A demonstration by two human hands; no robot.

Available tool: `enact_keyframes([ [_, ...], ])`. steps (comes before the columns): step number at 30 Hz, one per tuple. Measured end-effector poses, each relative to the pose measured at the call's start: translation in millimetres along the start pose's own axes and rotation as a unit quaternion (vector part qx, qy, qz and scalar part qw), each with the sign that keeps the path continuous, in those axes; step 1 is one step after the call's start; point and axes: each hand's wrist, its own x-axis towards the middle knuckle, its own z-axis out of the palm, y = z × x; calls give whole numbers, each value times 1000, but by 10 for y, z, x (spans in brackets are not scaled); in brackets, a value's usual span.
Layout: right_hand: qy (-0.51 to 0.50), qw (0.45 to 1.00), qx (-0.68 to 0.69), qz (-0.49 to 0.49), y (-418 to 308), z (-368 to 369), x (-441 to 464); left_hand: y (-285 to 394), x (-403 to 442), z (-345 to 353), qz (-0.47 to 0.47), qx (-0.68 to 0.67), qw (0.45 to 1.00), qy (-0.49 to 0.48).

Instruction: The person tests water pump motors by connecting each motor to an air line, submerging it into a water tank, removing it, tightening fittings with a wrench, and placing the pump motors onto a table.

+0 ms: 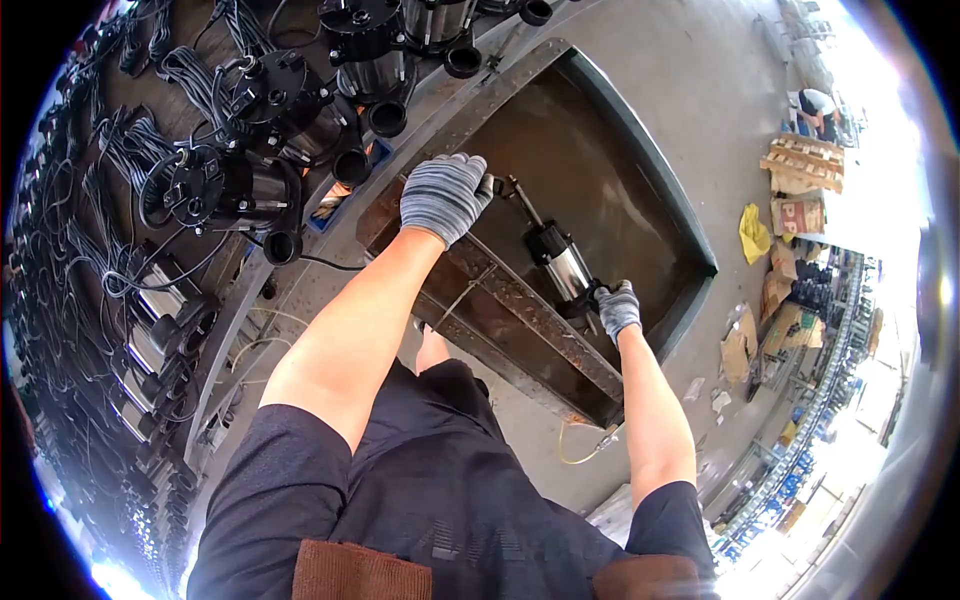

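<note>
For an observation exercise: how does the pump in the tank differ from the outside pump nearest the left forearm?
The right hand is on the tank pump; no hand touches the outside pump. A slim rod extends beyond the tank pump's black end; the outside pump shows a round outlet. Both have black ends and shiny bodies.

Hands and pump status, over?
Right hand gripping pump end. Left hand closed by pipe tip, contents hidden. Pump over tank; rusty beam alongside.

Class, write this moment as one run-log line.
left hand: curled near rod | right hand: on pump end | pump: slanted over tank
</note>
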Motion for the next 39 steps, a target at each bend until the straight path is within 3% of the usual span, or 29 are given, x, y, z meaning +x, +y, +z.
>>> enact_keyframes([
  [4, 7, 1000, 22, 5, 22, 27, -10, -14, 2, -6, -3, -7, 1000, 0],
  [7, 32, 995, 92, -24, 135, 0, -67, 12, 17, -126, -28, -65, 997, -31],
  [8, 44, 990, 123, -45, 191, 8, -81, 7, -5, -119, -35, -94, 995, -1],
  [9, 22, 989, 145, -4, 238, 6, -78, -9, -22, -129, -65, -152, 986, -17],
  [12, 6, 923, 381, 45, 387, -88, -231, 5, -36, -420, -103, -306, 944, -60],
  [13, -9, 900, 434, 35, 510, -103, -233, 62, -102, -666, -134, -368, 910, -132],
  [15, -7, 849, 528, 14, 459, -256, -412, 184, -198, -1171, -74, -410, 888, -194],
  [17, 2, 816, 578, -21, 339, -388, -579, 499, -200, -1912, -122, -446, 815, -348],
  [19, 9, 790, 610, -63, 174, -522, -741, 826, -137, -2349, -69, -416, 816, -396],
  [21, -2, 775, 627, -83, 14, -605, -831, 1088, -56, -2576, -116, -472, 767, -419],
  [23, 6, 759, 643, -102, -129, -624, -873, 1295, 19, -2667, -135, -445, 780, -418],
  [24, -5, 760, 640, -113, -171, -646, -900, 1305, 19, -2622, -82, -507, 758, -402],
  [25, -4, 760, 640, -114, -208, -644, -915, 1359, -4, -2596, -59, -505, 781, -363],
  [32, -14, 737, 665, -118, -264, -471, -755, 1745, -253, -2631, -7, -558, 769, -312],
  [35, -7, 770, 626, -123, -322, -402, -709, 1759, -301, -2599, -26, -563, 758, -329],
  [36, 20, 753, 628, -193, -330, -277, -601, 1749, -308, -2547, -11, -562, 761, -324],
  [37, 8, 758, 623, -192, -271, -200, -524, 1747, -296, -2541, -11, -566, 755, -329],
  [39, 28, 795, 575, -189, -330, -231, -565, 1711, -294, -2548, -16, -576, 743, -340],
])
